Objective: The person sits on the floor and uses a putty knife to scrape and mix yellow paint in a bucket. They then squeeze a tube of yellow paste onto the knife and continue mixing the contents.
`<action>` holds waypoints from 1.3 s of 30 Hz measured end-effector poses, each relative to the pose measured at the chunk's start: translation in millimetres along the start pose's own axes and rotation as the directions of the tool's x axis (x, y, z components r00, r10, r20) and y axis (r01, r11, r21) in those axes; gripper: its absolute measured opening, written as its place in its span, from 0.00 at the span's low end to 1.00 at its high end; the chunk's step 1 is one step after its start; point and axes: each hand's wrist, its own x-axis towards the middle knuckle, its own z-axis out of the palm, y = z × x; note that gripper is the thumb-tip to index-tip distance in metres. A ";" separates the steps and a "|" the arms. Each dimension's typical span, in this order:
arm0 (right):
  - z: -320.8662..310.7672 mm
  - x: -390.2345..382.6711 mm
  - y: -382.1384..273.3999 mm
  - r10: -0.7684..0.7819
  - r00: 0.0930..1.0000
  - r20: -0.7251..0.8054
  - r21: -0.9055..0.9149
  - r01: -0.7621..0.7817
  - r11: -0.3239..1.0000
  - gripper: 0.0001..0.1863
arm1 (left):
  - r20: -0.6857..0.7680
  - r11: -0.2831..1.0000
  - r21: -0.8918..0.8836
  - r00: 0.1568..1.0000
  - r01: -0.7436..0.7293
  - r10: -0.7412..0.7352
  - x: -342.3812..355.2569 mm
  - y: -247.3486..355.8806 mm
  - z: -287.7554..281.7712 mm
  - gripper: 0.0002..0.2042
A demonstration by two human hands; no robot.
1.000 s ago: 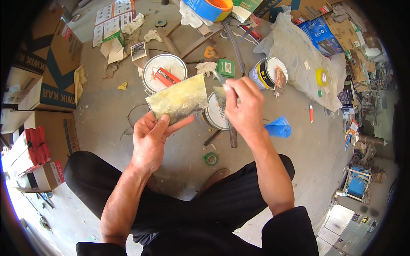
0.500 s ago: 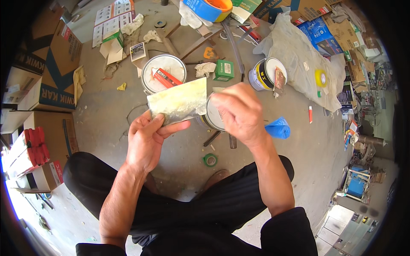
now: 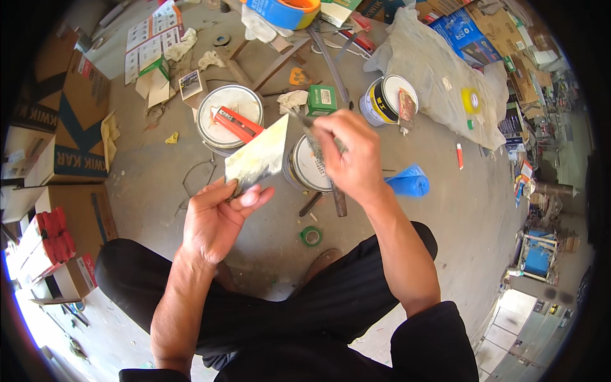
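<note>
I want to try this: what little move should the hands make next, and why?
Perhaps the right hand should draw its thin tool across the plate: the left hand holds it tilted, its face looks smeared yellow and grey, and the tool is near.

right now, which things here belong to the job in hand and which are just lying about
In use, it seems:
yellow-smeared plate, in the left hand
thin tool, in the right hand

Apparently just lying about:
green tape roll
blue bundle
yellow tape roll
</note>
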 end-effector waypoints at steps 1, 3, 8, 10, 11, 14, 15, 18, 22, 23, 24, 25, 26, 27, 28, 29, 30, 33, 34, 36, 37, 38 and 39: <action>-2.0 -4.8 3.7 0.040 0.999 -0.011 -0.067 -0.041 0.997 0.06 | -0.015 1.000 0.009 1.000 0.008 -0.008 -1.0 -2.4 2.0 0.14; -0.4 -4.2 8.1 0.102 0.994 -0.039 -0.181 -0.108 0.978 0.05 | -0.051 1.000 0.027 0.999 0.002 -0.001 -3.0 -2.8 4.9 0.13; 0.0 -5.1 -22.7 0.098 0.993 0.071 0.263 -0.113 0.958 0.03 | -0.056 0.999 0.051 0.998 -0.007 0.009 1.1 -5.6 5.8 0.13; 4.4 -8.5 -17.2 0.125 0.992 -0.004 0.200 -0.122 0.972 0.04 | -0.055 0.998 0.065 0.998 0.000 0.004 0.8 -6.4 6.1 0.13; 6.6 -8.5 -14.2 0.131 0.991 -0.040 0.170 -0.123 0.978 0.04 | -0.056 0.997 0.072 0.998 0.002 0.002 0.5 -6.8 5.7 0.13; 6.7 -6.0 -13.3 -0.118 0.991 -0.069 -0.054 0.114 0.992 0.10 | -0.048 0.998 0.056 0.999 0.008 -0.005 0.6 -8.2 5.0 0.13; 7.5 -5.2 -14.0 -0.214 0.975 -0.053 -0.128 0.206 0.970 0.11 | -0.044 0.999 0.044 0.999 0.010 -0.008 0.4 -8.3 4.3 0.13; 11.4 -18.4 -12.7 -0.219 0.976 0.018 -0.225 0.218 0.950 0.13 | -0.062 0.993 -0.112 0.997 -0.048 0.041 -0.4 -6.3 1.0 0.12; 5.8 -27.8 2.8 -0.159 0.979 0.130 -0.278 0.190 0.941 0.12 | -0.088 0.990 0.015 0.986 -0.139 0.139 1.7 4.3 -1.9 0.13; 4.7 -24.2 1.1 -0.135 0.980 0.143 -0.292 0.172 0.941 0.12 | -0.097 0.990 0.032 0.985 -0.138 0.141 1.9 3.2 -2.5 0.14; 5.2 -19.2 -1.6 -0.127 0.991 0.044 -0.232 0.134 0.963 0.09 | -0.105 0.989 0.049 0.984 -0.138 0.142 2.4 1.8 -2.7 0.15; 5.6 -13.1 -6.4 -0.051 0.998 0.029 -0.081 0.054 0.995 0.08 | -0.114 0.988 0.066 0.983 -0.137 0.144 3.0 0.6 -3.0 0.16; 4.1 -7.9 -11.9 0.029 0.999 0.027 0.071 -0.031 0.997 0.07 | -0.104 0.988 0.096 0.986 -0.120 0.130 3.6 -1.7 -3.0 0.17; 1.7 -2.4 -17.7 0.109 0.993 0.034 0.224 -0.114 0.968 0.06 | -0.094 0.986 0.128 0.989 -0.106 0.118 3.2 -2.2 -2.9 0.18; -3.6 3.2 -23.4 0.136 0.981 0.141 0.299 -0.173 0.938 0.05 | -0.086 0.983 0.161 0.991 -0.092 0.106 2.6 -3.0 -2.8 0.19; -5.4 2.6 -18.1 0.120 0.984 0.129 0.191 -0.143 0.971 0.04 | -0.074 0.975 0.198 0.990 -0.103 0.120 2.1 -4.0 -1.2 0.19; -4.5 2.4 -6.1 0.104 0.987 0.119 0.083 -0.114 0.990 0.04 | -0.065 0.965 0.238 0.989 -0.115 0.134 0.6 -4.2 0.0 0.20; -5.9 6.0 27.7 0.054 0.998 -0.041 -0.382 -0.065 0.922 0.04 | -0.008 0.894 0.394 0.972 -0.212 0.234 -2.1 -3.5 0.3 0.19; -9.3 6.0 22.0 0.065 0.997 -0.052 -0.338 -0.079 0.938 0.04 | 0.019 0.855 0.451 0.960 -0.257 0.279 -1.6 -2.2 -0.2 0.18; -4.9 4.7 -1.2 0.088 0.996 -0.027 -0.150 -0.091 0.985 0.04 | 0.021 0.710 0.626 0.917 -0.323 0.398 3.1 -6.2 -0.7 0.16; -1.9 1.7 -18.3 0.107 0.994 0.016 -0.021 -0.107 0.994 0.04 | 0.022 0.628 0.705 0.894 -0.331 0.447 5.5 -11.8 -0.7 0.16; 1.5 -3.0 -31.2 0.125 0.990 0.058 0.096 -0.130 0.987 0.04 | -0.015 0.630 0.687 0.860 -0.363 0.511 10.8 -18.5 1.2 0.10; 8.0 -7.1 -41.6 0.079 0.994 0.081 0.084 -0.086 0.993 0.04 | -0.032 0.591 0.746 0.870 -0.306 0.491 11.8 -19.3 -1.9 0.08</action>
